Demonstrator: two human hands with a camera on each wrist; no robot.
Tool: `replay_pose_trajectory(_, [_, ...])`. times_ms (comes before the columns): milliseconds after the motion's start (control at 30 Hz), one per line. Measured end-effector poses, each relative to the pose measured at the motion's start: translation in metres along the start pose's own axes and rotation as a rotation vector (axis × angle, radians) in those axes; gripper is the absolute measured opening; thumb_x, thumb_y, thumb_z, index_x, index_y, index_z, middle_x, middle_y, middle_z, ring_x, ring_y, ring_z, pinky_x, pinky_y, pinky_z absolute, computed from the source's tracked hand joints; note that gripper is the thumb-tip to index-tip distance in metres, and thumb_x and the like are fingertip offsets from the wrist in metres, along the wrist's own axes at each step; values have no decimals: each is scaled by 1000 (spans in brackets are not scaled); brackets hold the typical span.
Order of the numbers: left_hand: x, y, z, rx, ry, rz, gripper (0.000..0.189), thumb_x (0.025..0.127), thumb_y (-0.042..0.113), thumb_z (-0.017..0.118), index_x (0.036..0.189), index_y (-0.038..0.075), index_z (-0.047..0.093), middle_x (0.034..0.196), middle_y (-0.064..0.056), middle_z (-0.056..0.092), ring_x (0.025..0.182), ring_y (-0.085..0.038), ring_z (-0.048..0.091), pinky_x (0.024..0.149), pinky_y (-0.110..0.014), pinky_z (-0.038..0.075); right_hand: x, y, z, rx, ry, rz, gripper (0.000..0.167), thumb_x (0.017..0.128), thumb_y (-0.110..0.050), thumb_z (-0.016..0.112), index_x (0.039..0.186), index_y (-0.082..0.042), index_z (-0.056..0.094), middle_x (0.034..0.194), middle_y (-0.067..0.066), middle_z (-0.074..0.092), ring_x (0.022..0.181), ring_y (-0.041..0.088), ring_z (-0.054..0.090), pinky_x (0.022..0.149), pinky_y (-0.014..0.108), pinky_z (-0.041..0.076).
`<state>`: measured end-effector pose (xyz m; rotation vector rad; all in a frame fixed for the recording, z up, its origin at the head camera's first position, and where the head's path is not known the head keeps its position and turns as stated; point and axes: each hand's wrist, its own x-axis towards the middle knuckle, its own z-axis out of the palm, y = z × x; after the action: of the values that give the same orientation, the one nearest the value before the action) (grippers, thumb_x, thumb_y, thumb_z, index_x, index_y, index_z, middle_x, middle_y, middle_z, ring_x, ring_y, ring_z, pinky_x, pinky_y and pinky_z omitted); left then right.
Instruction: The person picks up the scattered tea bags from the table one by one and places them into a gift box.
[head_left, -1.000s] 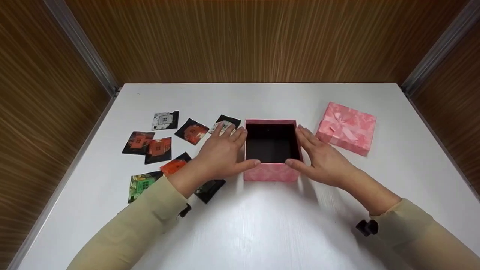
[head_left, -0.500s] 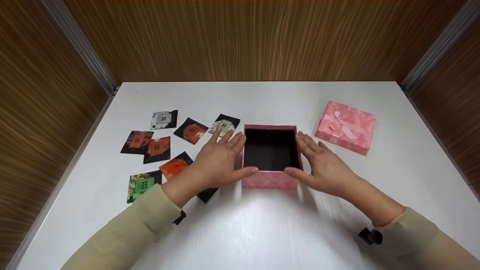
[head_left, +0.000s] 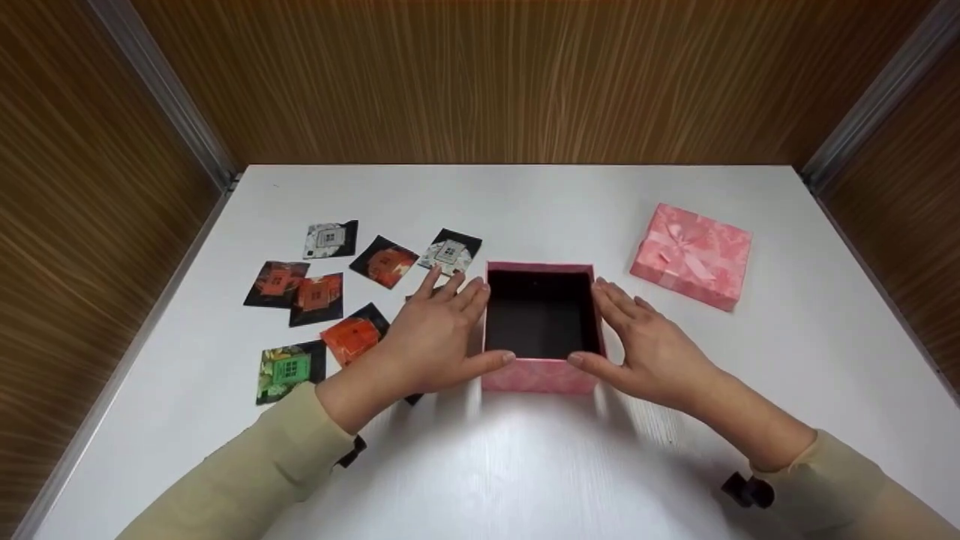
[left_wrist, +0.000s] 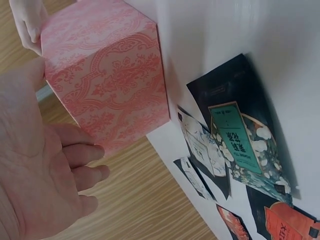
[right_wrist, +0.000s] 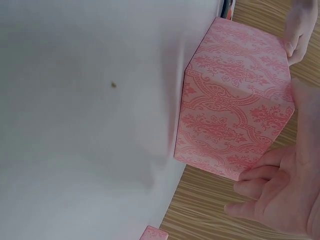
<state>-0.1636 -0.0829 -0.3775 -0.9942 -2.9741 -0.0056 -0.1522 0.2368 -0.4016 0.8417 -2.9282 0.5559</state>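
In the head view a pink patterned gift box (head_left: 538, 376) stands lidless at the middle of the white table, its dark inside showing. Along its left side lie the fairly straight fingers of my left hand (head_left: 431, 341), with the thumb at the near left corner. My right hand (head_left: 660, 356) touches the right side in the same way, thumb at the near right corner. Beside the left hand lies an orange sachet (head_left: 349, 336). A dark sachet with a teal label (left_wrist: 240, 135) shows in the left wrist view; from the head, my left hand mostly covers it.
The pink lid with a bow (head_left: 694, 255) rests at the back right. Several flat sachets lie on the left, among them a green one (head_left: 289, 373), a red one (head_left: 316, 298) and a white one (head_left: 450, 253). Wood-grain panels (head_left: 525, 82) border the table (head_left: 540, 465).
Both hands and the box have slid together toward the near edge of the table. The lid and the sachets have stayed put.
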Motion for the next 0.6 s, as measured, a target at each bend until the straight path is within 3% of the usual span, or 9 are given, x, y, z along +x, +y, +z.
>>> replay_pose_trajectory(167, [-3,2,1,-29,-1,-18,100,100,80,38,162,1,40,166,-15,41,155,-38,33,128,-58,9,-1,-3,-1,5,-4,26,102,97,-66,65,165,1,30,168,22,34,147,47,43,113,62,42])
replay_pose_trajectory(400, [-3,1,3,-77,11,-41,101,98,81,42,163,3,40,166,-14,41,155,-37,35,128,-58,9,5,1,-6,45,-31,55,109,94,-71,67,170,-9,20,165,19,41,131,42,61,102,59,52])
replay_pose_trajectory(600, [-2,0,3,-95,11,-44,102,97,81,44,163,3,40,166,-14,41,154,-37,35,128,-58,11,16,10,-14,56,-112,21,118,88,-75,70,172,-13,14,177,10,16,131,39,62,96,55,57])
